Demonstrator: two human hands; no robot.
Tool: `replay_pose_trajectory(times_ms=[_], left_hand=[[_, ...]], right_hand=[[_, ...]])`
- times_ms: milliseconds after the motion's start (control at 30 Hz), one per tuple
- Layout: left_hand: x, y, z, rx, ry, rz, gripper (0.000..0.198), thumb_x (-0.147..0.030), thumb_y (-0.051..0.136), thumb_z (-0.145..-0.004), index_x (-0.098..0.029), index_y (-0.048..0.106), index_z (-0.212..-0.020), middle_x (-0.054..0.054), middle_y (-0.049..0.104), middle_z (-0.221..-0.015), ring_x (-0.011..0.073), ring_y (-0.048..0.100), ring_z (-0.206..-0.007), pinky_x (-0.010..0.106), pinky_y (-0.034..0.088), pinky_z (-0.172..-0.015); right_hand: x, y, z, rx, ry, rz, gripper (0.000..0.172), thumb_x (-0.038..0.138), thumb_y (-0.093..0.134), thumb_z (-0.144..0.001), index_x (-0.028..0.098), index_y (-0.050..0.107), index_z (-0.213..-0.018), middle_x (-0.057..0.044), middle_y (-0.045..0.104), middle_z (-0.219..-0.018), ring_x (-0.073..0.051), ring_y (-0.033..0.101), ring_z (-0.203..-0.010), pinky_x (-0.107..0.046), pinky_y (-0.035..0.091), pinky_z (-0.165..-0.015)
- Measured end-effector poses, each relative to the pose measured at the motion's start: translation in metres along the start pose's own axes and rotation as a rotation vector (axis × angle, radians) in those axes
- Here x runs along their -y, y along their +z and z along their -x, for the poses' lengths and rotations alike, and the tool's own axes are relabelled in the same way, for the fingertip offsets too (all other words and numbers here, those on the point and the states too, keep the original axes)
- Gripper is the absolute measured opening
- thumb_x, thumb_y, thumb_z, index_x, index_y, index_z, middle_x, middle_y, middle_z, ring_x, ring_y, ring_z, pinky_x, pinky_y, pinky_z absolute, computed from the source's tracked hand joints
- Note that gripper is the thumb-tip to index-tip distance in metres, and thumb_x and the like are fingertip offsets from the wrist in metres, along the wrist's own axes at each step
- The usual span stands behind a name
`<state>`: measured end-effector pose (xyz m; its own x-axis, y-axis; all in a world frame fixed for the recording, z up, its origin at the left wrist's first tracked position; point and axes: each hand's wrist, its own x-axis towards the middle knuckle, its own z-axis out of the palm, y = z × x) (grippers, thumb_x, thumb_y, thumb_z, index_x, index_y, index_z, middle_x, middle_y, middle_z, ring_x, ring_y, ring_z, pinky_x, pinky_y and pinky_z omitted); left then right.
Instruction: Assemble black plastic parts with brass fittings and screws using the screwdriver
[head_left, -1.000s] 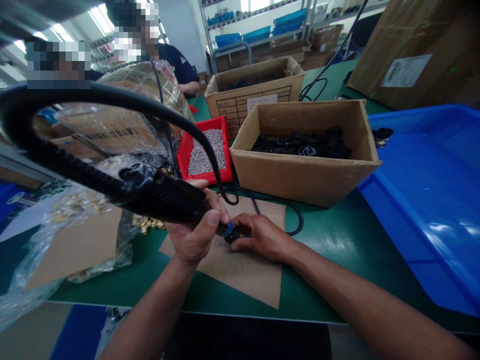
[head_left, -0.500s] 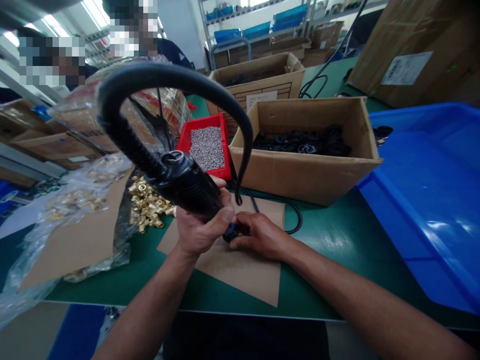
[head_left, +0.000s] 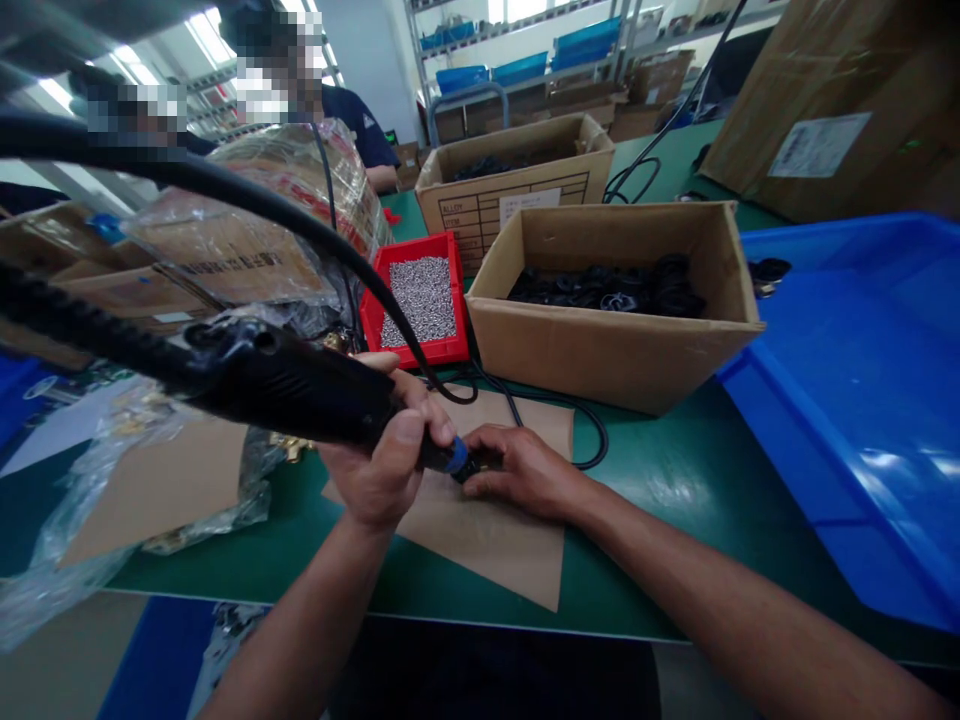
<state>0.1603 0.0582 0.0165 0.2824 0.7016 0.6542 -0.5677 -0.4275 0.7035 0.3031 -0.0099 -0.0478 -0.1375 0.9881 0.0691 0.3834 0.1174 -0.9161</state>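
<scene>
A red bin (head_left: 420, 300) of small silver screws sits at 12 o'clock on the green bench (head_left: 675, 490), just beside an open carton (head_left: 615, 350) of black rings at 1 o'clock. A labelled carton (head_left: 510, 190) (also holding black parts) stands behind them. A blue tray (head_left: 862, 400) fills 3 o'clock; a clear bag (head_left: 90, 500) of brass-coloured fittings lies at 9 o'clock.

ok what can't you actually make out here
Head view only.
small black part: mostly under the right hand, type unclear.
bit of the electric screwdriver in the left hand: hidden against that part.
box label: print too small.
blue tray: cut off by right edge.
</scene>
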Motion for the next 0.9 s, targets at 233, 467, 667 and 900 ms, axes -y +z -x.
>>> replay_pose_trajectory(times_ms=[233, 467, 667, 900], left_hand=[[0.009, 0.001, 0.025, 0.065, 0.047, -0.004, 0.037, -0.019, 0.061, -0.084, -0.022, 0.052, -0.120, -0.002, 0.053, -0.078, 0.0118, 0.060, -0.058, 0.028, 0.053, -0.053], [0.001, 0.000, 0.019, 0.058, 0.081, -0.008, 0.035, -0.022, 0.061, -0.084, -0.020, 0.054, -0.119, -0.001, 0.053, -0.078, 0.0119, 0.059, -0.055, 0.029, 0.053, -0.051], [0.003, 0.001, 0.016, -0.022, 0.056, -0.004, 0.036, -0.025, 0.064, -0.083, -0.020, 0.054, -0.117, -0.002, 0.053, -0.077, 0.0116, 0.059, -0.053, 0.029, 0.055, -0.051], [0.013, 0.001, 0.017, 0.062, -0.023, 0.012, 0.036, -0.020, 0.063, -0.084, -0.022, 0.053, -0.118, -0.003, 0.054, -0.077, 0.0109, 0.061, -0.056, 0.025, 0.052, -0.051]], right_hand=[[-0.003, 0.003, 0.000, -0.019, -0.015, -0.052, 0.026, 0.023, 0.077, -0.074, 0.019, 0.067, -0.097, 0.000, 0.066, -0.092, -0.015, 0.059, -0.083, -0.025, 0.043, -0.074], [-0.004, 0.004, 0.000, -0.022, -0.012, -0.042, 0.032, 0.024, 0.079, -0.073, 0.019, 0.067, -0.102, -0.001, 0.067, -0.094, -0.016, 0.060, -0.084, -0.027, 0.045, -0.076], [-0.005, 0.004, 0.001, -0.025, 0.005, -0.033, 0.033, 0.026, 0.078, -0.074, 0.020, 0.067, -0.104, -0.002, 0.067, -0.096, -0.017, 0.060, -0.085, -0.028, 0.045, -0.077], [-0.003, 0.007, 0.000, -0.030, 0.016, -0.027, 0.026, 0.025, 0.077, -0.073, 0.019, 0.066, -0.096, -0.001, 0.065, -0.090, -0.016, 0.058, -0.082, -0.026, 0.043, -0.072]])
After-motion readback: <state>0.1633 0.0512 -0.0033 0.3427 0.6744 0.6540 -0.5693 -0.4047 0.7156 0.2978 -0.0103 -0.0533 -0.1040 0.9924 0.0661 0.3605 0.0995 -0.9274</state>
